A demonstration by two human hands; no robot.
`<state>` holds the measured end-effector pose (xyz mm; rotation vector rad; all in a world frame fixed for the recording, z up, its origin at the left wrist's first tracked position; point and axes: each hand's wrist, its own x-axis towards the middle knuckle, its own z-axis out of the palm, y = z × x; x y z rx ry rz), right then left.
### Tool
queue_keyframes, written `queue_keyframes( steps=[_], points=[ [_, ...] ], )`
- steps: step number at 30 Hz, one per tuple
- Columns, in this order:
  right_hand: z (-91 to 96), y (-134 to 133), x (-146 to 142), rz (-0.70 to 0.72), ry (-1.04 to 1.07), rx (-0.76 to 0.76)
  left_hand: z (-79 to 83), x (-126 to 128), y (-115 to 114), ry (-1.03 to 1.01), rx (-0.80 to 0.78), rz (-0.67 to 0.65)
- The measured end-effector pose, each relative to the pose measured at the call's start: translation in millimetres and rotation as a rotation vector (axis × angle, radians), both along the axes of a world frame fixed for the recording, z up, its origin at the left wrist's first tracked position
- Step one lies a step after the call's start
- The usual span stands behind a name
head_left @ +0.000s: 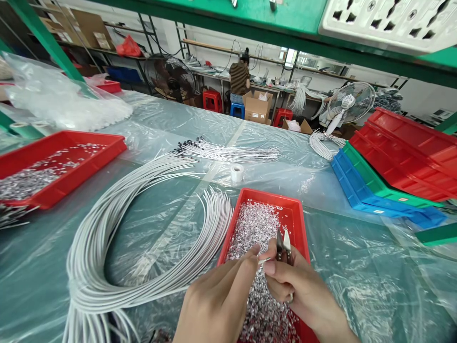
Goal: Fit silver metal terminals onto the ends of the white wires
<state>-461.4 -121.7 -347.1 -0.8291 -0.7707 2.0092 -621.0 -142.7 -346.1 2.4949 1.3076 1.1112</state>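
Observation:
My left hand (pixel 217 295) is closed, pinching a thin white cable end (pixel 263 261) between thumb and forefinger. My right hand (pixel 303 286) is wrapped round a pair of small thread snips (pixel 283 244), whose blades point up and away from me. Its thumb and forefinger also meet at the tip of the cable. Both hands are over a red tray (pixel 304 224) filled with small shiny silvery pieces (pixel 255 224). On the left, a big coiled bundle of white cables (pixel 89 247) curves round, its cut ends close to the tray.
Behind the tray stand a white tape roll (pixel 237 174) and white cables with black ends (pixel 228 151). Another red tray (pixel 117 145) is at left, below a clear plastic bag (pixel 67 95). Stacked bins (pixel 403 162) lean at right. A person (pixel 239 78) sits far back.

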Motion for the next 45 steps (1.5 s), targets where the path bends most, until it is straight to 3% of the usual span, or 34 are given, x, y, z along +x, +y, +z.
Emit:
queue_keyframes(
  steps=[9, 15, 25, 33, 45],
  points=[
    [-1.7, 2, -2, -0.018, 0.015, 0.023, 0.9, 1, 1, -0.013, -0.021, 0.038],
    [-3.6, -5, -1, -0.144, -0.075, 0.112, -0.4, 2, 2, -0.004, 0.002, 0.084],
    [-6.3, -4, -1, -0.144, -0.115, 0.165, -0.7, 3, 2, -0.003, 0.018, 0.075],
    [1.3, -2, -2, -0.221, -0.403, 0.371, 2.2, 2, 3, 0.006, 0.017, 0.068],
    [5.3, -2, 4, -0.158, -0.437, 0.347, -2.8, 4, 0, 0.021, 0.064, 0.092]
  ],
)
